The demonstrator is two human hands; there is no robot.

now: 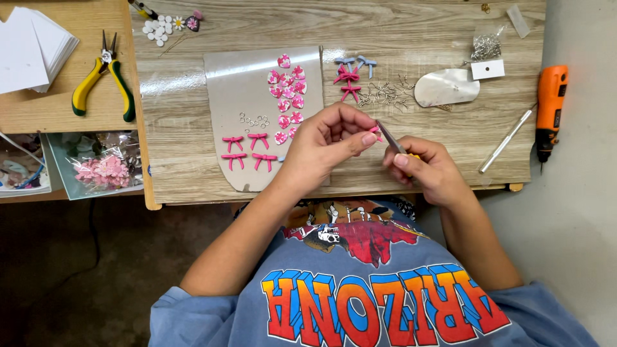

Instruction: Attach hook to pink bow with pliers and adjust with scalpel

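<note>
Left hand (324, 142) pinches a small pink bow (375, 132) in a closed fingertip grip, just right of the grey mat (241, 96) on the tabletop (424, 32). Right hand (427, 168) grips a slim metal tool (389, 136), tip touching the bow.

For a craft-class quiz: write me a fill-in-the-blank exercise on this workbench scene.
1. The left hand pinches a small ____ bow charm.
2. The right hand holds small pliers against that ____.
3. The yellow-and-green pliers lie ____, away from both hands.
4. The drill at the table's right edge is ____.

Missing words: pink; charm; untouched; orange
</note>
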